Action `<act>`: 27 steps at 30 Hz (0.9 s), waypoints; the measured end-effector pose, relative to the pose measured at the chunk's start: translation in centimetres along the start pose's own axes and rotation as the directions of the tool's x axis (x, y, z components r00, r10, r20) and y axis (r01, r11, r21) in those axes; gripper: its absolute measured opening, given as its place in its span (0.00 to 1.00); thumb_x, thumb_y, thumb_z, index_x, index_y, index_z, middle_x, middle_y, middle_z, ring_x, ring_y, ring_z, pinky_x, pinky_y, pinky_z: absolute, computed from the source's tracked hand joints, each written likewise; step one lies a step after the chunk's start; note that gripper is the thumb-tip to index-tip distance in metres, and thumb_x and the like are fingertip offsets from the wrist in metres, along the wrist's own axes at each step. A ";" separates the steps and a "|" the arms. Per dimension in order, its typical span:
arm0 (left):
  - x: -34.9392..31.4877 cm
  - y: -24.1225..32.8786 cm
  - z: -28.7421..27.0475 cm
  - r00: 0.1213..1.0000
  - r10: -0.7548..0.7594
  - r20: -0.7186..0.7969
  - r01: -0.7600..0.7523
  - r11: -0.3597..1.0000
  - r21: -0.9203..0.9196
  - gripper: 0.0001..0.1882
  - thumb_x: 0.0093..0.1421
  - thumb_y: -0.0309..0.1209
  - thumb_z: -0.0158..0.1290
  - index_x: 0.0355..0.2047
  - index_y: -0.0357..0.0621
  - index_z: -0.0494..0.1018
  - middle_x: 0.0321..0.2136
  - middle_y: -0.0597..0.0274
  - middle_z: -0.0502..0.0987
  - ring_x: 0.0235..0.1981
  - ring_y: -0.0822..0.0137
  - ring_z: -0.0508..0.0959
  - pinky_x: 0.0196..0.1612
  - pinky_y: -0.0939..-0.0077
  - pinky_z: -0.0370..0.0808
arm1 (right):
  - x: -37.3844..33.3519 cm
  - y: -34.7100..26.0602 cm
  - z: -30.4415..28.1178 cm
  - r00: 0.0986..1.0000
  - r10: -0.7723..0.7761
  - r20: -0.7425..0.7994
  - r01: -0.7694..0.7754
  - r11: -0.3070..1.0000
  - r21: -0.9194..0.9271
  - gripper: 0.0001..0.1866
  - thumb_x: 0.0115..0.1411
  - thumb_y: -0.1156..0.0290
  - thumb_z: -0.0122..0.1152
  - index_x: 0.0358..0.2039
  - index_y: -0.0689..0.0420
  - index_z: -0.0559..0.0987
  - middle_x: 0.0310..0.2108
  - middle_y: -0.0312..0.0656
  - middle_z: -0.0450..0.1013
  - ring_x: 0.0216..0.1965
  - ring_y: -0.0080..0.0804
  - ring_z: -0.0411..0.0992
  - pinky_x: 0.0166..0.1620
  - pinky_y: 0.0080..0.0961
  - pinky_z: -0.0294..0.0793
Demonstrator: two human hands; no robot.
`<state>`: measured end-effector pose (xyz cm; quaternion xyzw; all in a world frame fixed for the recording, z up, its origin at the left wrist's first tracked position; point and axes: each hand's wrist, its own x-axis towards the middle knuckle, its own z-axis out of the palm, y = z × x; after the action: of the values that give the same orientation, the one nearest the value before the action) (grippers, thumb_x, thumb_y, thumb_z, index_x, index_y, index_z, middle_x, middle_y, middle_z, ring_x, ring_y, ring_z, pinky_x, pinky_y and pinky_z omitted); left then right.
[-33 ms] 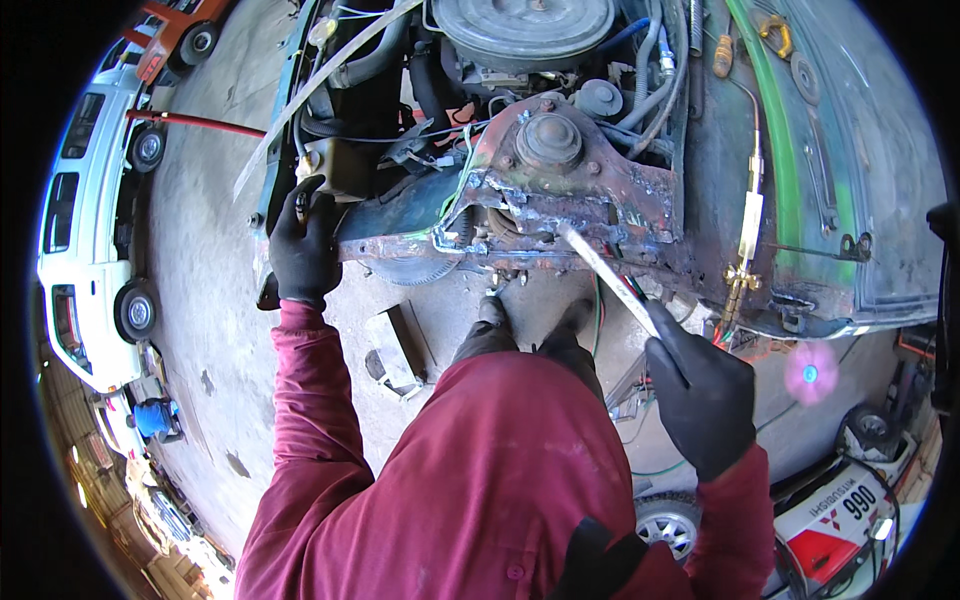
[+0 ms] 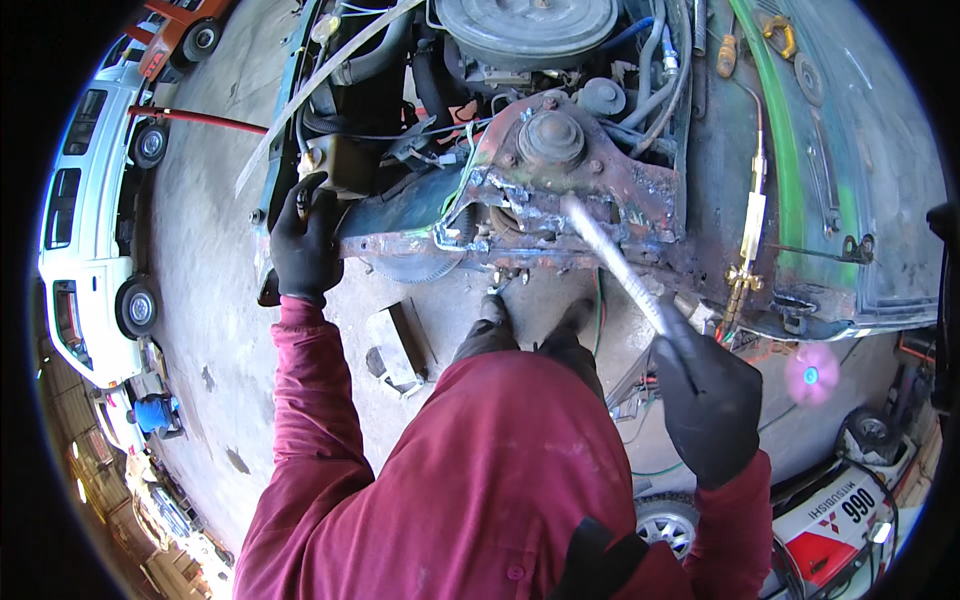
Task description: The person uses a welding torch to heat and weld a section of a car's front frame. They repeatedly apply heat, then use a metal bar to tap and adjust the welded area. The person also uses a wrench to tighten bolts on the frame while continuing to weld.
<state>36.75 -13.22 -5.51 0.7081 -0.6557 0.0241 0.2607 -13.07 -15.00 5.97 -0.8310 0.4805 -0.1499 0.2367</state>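
My right hand (image 2: 708, 405), in a black glove, is closed around the near end of a long pale flat bar (image 2: 622, 268). The bar is smeared by motion, so its exact kind cannot be told. Its far tip is at the rusty, torn metal of the car's inner wing (image 2: 640, 205), beside the round strut mount (image 2: 549, 138). My left hand (image 2: 304, 245), also gloved, is wrapped over the edge of the car's body at the left end of the panel. Whether something small is also under its fingers is hidden.
A gas torch (image 2: 750, 235), an orange-handled screwdriver (image 2: 726, 56) and a wrench (image 2: 828, 175) lie on the body to the right. The air cleaner (image 2: 528, 28) is ahead. An angled metal piece (image 2: 395, 345) lies on the floor. A white van (image 2: 85, 220) stands left.
My right hand has shifted slightly to the right and down with the pale bar, which is now more blurred. My left hand stays in place.
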 end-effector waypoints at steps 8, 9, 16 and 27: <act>1.0 -0.8 -0.2 0.863 -0.494 0.102 0.445 0.649 -0.617 0.18 0.75 0.30 0.57 0.62 0.39 0.79 0.42 0.61 0.87 0.40 0.73 0.85 0.45 0.75 0.81 | 0.6 1.4 1.0 0.996 0.024 -0.089 -0.013 0.992 0.127 0.25 0.71 0.74 0.67 0.68 0.59 0.81 0.33 0.50 0.83 0.30 0.42 0.83 0.35 0.36 0.79; 1.1 -0.8 -0.3 0.868 -0.484 0.112 0.449 0.668 -0.593 0.18 0.75 0.30 0.57 0.62 0.39 0.79 0.42 0.61 0.87 0.40 0.73 0.86 0.45 0.75 0.81 | 0.5 1.4 0.8 0.982 0.061 -0.178 -0.020 0.975 0.223 0.24 0.71 0.75 0.67 0.67 0.58 0.81 0.35 0.51 0.83 0.31 0.43 0.83 0.37 0.35 0.80; 1.0 -1.3 0.8 0.866 -0.500 0.011 0.449 0.768 -0.457 0.17 0.76 0.33 0.56 0.61 0.42 0.81 0.43 0.59 0.88 0.43 0.71 0.86 0.48 0.72 0.81 | 2.7 1.3 -0.2 0.991 0.088 0.098 -0.104 0.979 0.172 0.22 0.72 0.77 0.64 0.66 0.57 0.82 0.48 0.53 0.87 0.35 0.33 0.85 0.40 0.33 0.82; 1.6 1.5 0.4 0.749 -0.660 -0.052 0.575 0.687 -0.445 0.21 0.73 0.40 0.56 0.61 0.45 0.83 0.46 0.55 0.88 0.43 0.67 0.86 0.51 0.68 0.81 | 4.6 1.6 0.0 0.982 0.134 0.132 -0.162 0.961 0.226 0.22 0.74 0.77 0.62 0.67 0.59 0.81 0.54 0.53 0.85 0.51 0.36 0.86 0.55 0.31 0.82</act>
<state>35.43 -14.83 -4.80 0.8120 -0.3365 -0.1268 0.4597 -11.97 -19.68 5.21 -0.7661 0.5056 -0.1393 0.3715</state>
